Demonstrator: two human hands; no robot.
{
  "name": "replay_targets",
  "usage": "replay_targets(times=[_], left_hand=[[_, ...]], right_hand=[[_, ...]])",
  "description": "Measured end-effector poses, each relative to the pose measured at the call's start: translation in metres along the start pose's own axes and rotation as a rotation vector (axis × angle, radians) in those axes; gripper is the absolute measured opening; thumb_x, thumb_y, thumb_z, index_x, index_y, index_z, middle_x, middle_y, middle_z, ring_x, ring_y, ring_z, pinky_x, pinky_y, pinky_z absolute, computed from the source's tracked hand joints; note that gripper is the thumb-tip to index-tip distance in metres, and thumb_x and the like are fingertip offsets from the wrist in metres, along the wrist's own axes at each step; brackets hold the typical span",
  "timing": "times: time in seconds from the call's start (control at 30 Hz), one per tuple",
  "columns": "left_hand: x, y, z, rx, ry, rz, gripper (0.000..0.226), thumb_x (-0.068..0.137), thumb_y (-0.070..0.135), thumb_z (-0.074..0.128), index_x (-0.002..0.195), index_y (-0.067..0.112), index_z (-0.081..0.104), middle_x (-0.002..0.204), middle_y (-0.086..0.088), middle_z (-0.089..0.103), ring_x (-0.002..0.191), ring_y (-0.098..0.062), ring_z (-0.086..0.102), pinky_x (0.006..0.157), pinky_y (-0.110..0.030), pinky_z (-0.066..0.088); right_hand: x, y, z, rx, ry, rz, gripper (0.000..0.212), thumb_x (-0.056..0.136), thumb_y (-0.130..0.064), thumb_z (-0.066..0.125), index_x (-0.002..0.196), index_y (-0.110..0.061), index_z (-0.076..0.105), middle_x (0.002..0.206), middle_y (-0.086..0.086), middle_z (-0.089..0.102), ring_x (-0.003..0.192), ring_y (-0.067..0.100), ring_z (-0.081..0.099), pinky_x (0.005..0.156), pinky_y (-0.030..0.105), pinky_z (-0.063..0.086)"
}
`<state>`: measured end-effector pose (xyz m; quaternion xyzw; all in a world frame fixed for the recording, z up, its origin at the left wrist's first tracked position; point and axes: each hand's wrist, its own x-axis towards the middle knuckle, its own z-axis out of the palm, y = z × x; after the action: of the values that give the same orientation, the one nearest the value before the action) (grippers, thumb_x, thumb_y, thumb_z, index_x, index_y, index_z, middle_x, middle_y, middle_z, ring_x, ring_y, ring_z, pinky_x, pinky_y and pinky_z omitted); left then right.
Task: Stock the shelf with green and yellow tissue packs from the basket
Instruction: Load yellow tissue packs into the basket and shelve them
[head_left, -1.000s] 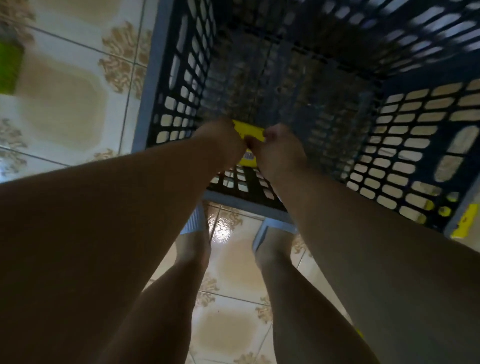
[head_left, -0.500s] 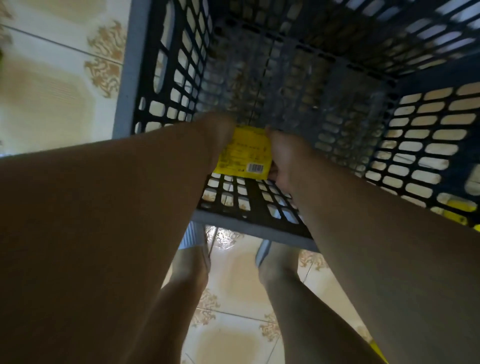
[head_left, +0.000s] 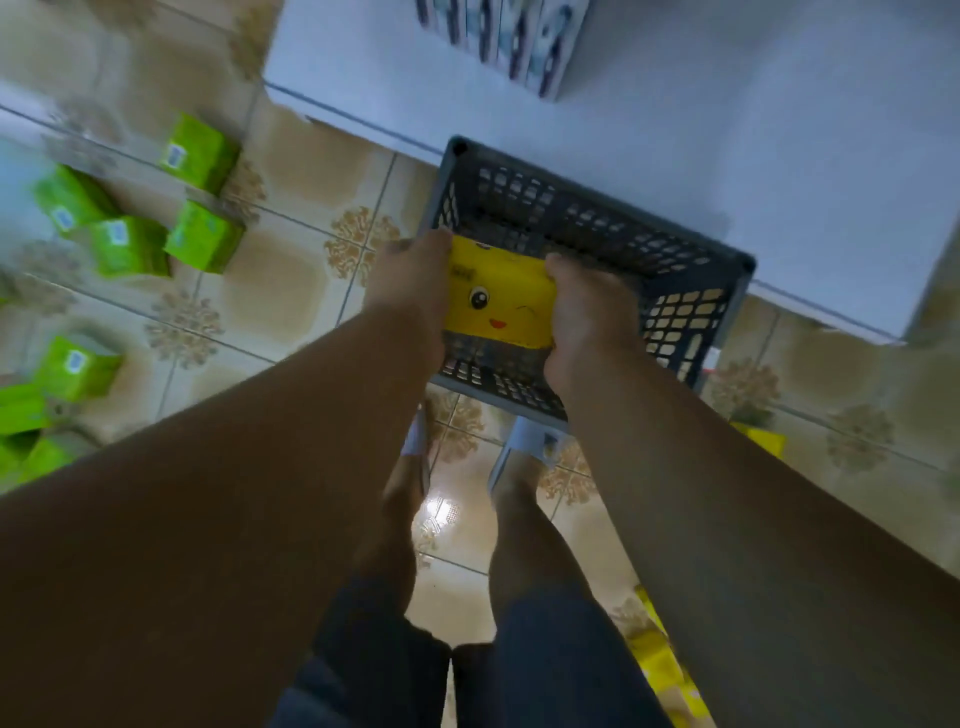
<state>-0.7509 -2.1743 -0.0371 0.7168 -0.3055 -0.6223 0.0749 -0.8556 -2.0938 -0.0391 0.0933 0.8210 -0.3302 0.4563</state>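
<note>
A yellow tissue pack (head_left: 498, 301) with a cartoon face is held above the dark blue basket (head_left: 691, 291). My left hand (head_left: 410, 286) grips its left end and my right hand (head_left: 587, 317) grips its right end. The basket stands on the tiled floor against the white shelf (head_left: 727, 156); what shows of its inside looks bare. Several green tissue packs (head_left: 200, 236) lie scattered on the floor at the left. Yellow packs (head_left: 660, 660) lie on the floor at the lower right, partly hidden by my right arm.
A row of patterned packs (head_left: 511, 36) stands on the shelf at the top. Another yellow pack (head_left: 763, 441) peeks out right of the basket. My two feet in light sandals (head_left: 524, 441) stand just in front of the basket on the glossy tiles.
My view pulled up and back from deep inside the basket. Both hands lifted the yellow pack from the basket's bottom to above its rim, and its face side now shows.
</note>
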Motion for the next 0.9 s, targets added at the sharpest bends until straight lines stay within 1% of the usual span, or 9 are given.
replay_targets(times=[0.1,0.2,0.3,0.37,0.47,0.53,0.6,0.8,0.9], left_hand=[[-0.072,0.032,-0.027,-0.009,-0.06,0.09,0.032,0.085,0.06,0.053,0.103,0.034,0.06,0.111,0.002,0.064,0.105,-0.024,0.062,0.092,-0.045,0.052],[-0.132,0.054,-0.044,0.081,-0.177,0.229,0.066,0.08,0.067,0.051,0.138,0.035,0.049,0.126,0.009,0.059,0.123,-0.018,0.051,0.089,-0.032,0.053],[-0.184,0.072,-0.057,0.176,-0.137,0.347,0.068,0.081,0.066,0.045,0.146,0.049,0.033,0.15,-0.003,0.044,0.126,-0.031,0.05,0.101,-0.049,0.045],[-0.211,0.08,-0.067,0.108,-0.173,0.418,0.055,0.093,0.054,0.046,0.146,0.049,0.035,0.139,-0.002,0.049,0.105,-0.025,0.061,0.092,-0.049,0.051],[-0.25,0.088,-0.088,0.072,-0.209,0.558,0.046,0.099,0.045,0.046,0.144,0.047,0.041,0.126,0.002,0.054,0.077,-0.011,0.059,0.066,-0.031,0.049],[-0.274,0.089,-0.102,0.033,-0.264,0.662,0.043,0.1,0.041,0.047,0.143,0.045,0.044,0.142,0.003,0.051,0.087,-0.004,0.059,0.068,-0.026,0.049],[-0.297,0.088,-0.113,0.027,-0.311,0.749,0.042,0.101,0.039,0.047,0.143,0.043,0.045,0.148,0.007,0.046,0.111,-0.009,0.058,0.086,-0.028,0.049],[-0.365,0.088,-0.128,-0.008,-0.395,0.888,0.042,0.102,0.038,0.047,0.144,0.042,0.044,0.147,0.011,0.046,0.121,-0.009,0.051,0.093,-0.028,0.047],[-0.398,0.089,-0.124,-0.043,-0.426,0.968,0.041,0.102,0.038,0.046,0.143,0.042,0.044,0.147,0.013,0.046,0.122,-0.006,0.05,0.081,-0.013,0.045]], right_hand=[[-0.069,-0.034,-0.024,0.148,-0.028,-0.091,0.022,0.092,-0.029,0.064,0.109,-0.016,0.061,0.087,-0.003,0.054,0.077,0.015,0.053,0.06,0.023,0.044],[-0.125,-0.056,-0.044,0.183,-0.023,-0.239,0.022,0.093,-0.029,0.059,0.114,-0.023,0.061,0.1,-0.002,0.059,0.087,0.015,0.056,0.071,0.029,0.045],[-0.183,-0.068,-0.064,0.181,0.056,-0.383,0.021,0.095,-0.036,0.057,0.115,-0.028,0.057,0.098,-0.01,0.054,0.085,0.01,0.054,0.068,0.028,0.042],[-0.218,-0.068,-0.074,0.189,0.116,-0.468,0.021,0.096,-0.038,0.055,0.116,-0.032,0.053,0.091,-0.02,0.047,0.08,0.002,0.049,0.065,0.025,0.039],[-0.269,-0.065,-0.085,0.211,0.204,-0.56,0.034,0.098,-0.036,0.053,0.131,-0.029,0.051,0.103,-0.016,0.048,0.084,0.002,0.048,0.068,0.022,0.04],[-0.3,-0.064,-0.09,0.257,0.245,-0.595,0.039,0.098,-0.036,0.052,0.136,-0.028,0.049,0.12,-0.009,0.051,0.102,0.012,0.051,0.087,0.031,0.046],[-0.326,-0.064,-0.096,0.314,0.289,-0.591,0.042,0.098,-0.036,0.051,0.139,-0.025,0.05,0.134,-0.002,0.053,0.115,0.019,0.053,0.101,0.041,0.045],[-0.384,-0.06,-0.126,0.47,0.344,-0.642,0.034,0.101,-0.03,0.048,0.131,-0.02,0.06,0.128,0.004,0.063,0.116,0.028,0.059,0.101,0.049,0.048],[-0.406,-0.059,-0.153,0.477,0.384,-0.711,0.037,0.102,-0.03,0.044,0.135,-0.02,0.058,0.132,0.003,0.061,0.121,0.026,0.057,0.104,0.048,0.046]])
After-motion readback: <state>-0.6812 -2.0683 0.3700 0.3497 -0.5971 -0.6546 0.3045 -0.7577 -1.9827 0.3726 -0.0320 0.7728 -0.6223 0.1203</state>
